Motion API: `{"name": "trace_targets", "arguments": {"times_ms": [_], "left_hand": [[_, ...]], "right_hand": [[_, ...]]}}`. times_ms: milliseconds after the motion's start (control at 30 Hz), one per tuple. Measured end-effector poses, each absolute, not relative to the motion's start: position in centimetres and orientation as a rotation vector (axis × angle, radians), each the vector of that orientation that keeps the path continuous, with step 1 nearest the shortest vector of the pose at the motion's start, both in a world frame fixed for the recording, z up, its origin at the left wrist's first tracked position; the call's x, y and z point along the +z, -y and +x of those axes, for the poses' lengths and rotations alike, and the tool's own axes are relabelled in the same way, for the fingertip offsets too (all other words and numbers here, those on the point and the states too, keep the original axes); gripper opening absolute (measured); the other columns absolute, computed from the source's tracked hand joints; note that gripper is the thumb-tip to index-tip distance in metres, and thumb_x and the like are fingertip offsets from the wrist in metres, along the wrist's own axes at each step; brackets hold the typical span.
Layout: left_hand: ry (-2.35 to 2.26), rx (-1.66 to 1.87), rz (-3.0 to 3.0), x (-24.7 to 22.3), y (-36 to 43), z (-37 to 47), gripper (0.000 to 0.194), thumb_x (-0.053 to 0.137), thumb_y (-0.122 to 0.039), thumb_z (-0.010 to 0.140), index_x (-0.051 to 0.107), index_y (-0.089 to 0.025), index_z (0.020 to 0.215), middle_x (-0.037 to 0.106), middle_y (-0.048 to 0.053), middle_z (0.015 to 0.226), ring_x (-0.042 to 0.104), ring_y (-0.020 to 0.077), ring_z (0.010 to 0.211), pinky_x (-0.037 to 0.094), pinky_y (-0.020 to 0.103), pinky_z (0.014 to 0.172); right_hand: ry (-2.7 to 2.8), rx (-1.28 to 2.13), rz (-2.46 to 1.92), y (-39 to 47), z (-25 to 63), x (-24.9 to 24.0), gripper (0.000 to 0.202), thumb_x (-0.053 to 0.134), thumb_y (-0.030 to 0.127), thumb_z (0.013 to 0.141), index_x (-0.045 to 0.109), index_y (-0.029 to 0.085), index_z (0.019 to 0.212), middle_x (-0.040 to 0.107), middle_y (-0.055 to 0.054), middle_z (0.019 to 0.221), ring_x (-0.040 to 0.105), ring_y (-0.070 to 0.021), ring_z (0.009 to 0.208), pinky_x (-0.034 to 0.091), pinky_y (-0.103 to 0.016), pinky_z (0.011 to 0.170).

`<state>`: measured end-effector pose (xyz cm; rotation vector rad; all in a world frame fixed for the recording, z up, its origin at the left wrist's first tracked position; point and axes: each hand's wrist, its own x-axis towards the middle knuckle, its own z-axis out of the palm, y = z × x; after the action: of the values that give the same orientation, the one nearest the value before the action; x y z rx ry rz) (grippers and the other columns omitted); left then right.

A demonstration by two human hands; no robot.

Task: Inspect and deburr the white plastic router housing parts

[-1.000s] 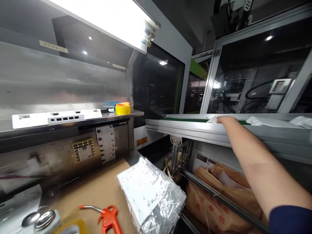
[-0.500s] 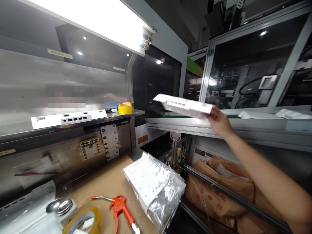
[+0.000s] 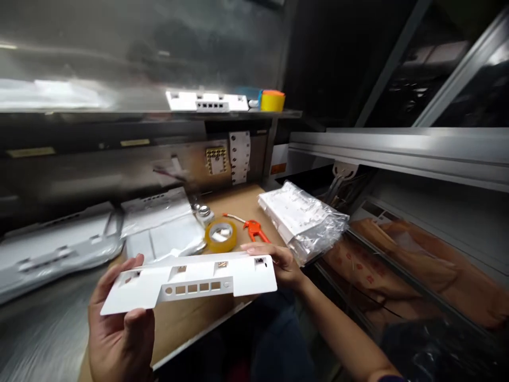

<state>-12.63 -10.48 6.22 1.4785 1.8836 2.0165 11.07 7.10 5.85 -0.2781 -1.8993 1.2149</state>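
A white plastic housing panel (image 3: 194,270) with a row of square port cutouts is held up in front of me, above the bench. My left hand (image 3: 119,323) grips its left end, thumb on the near edge and fingers behind. At the panel's right end my right hand (image 3: 280,265) is closed on it, the fingertips along the far edge. Just beyond the panel lie a roll of yellow tape (image 3: 221,235) and a red air blow gun (image 3: 254,230). A similar white panel (image 3: 209,102) rests on the shelf.
Bagged white parts (image 3: 298,215) lie at the bench's right side. More plastic-wrapped panels (image 3: 67,239) sit on the left. A yellow tape roll (image 3: 272,101) stands on the metal shelf (image 3: 131,118). Brown paper bags (image 3: 429,265) are low at the right, below a metal rail (image 3: 397,156).
My right hand has brought the panel from over the conveyor at the right to above the bench. My left hand has come into view and taken its left end. The view has turned left and down.
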Motion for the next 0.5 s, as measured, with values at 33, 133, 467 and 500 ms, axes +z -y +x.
{"name": "trace_targets", "arguments": {"times_ms": [33,133,467,500], "left_hand": [[-1.845,2.121,1.297,6.3,11.4,-12.6,0.064,0.057,-0.057,0.099,0.038,-0.037,0.157,0.048,0.007,0.160,0.042,0.0366,0.150,0.030,0.064,0.126],[-1.793,2.317,1.063,6.5,13.5,-12.5,0.078,0.076,-0.065,0.082,0.048,-0.040,0.150,0.056,0.002,0.151,0.043,0.0354,0.149,0.028,0.059,0.129],[-2.028,2.269,1.067,6.2,15.3,-11.2,0.084,0.076,-0.067,0.081,0.044,-0.037,0.152,0.057,0.008,0.148,0.046,0.0367,0.147,0.036,0.061,0.125],[-1.994,2.269,1.066,6.0,15.2,-11.0,0.084,0.077,-0.065,0.081,0.044,-0.036,0.153,0.056,0.008,0.149,0.045,0.0371,0.147,0.035,0.060,0.126]], "right_hand": [[1.867,1.248,-0.295,-6.3,10.0,5.1,0.033,0.062,0.052,0.099,0.075,0.031,0.120,0.075,-0.005,0.128,0.070,-0.0273,0.124,0.055,-0.049,0.109],[1.771,1.305,-0.326,-4.4,7.8,3.3,0.034,0.068,0.052,0.094,0.075,0.031,0.119,0.075,-0.006,0.130,0.069,-0.0290,0.125,0.055,-0.050,0.111],[1.677,1.277,-0.457,-2.2,7.5,0.0,0.030,0.070,0.033,0.094,0.072,0.035,0.124,0.074,-0.002,0.132,0.068,-0.0282,0.126,0.054,-0.049,0.112],[1.674,1.268,-0.474,-2.2,7.7,-0.2,0.030,0.070,0.033,0.094,0.072,0.035,0.124,0.074,-0.002,0.132,0.069,-0.0286,0.126,0.054,-0.049,0.111]]}}
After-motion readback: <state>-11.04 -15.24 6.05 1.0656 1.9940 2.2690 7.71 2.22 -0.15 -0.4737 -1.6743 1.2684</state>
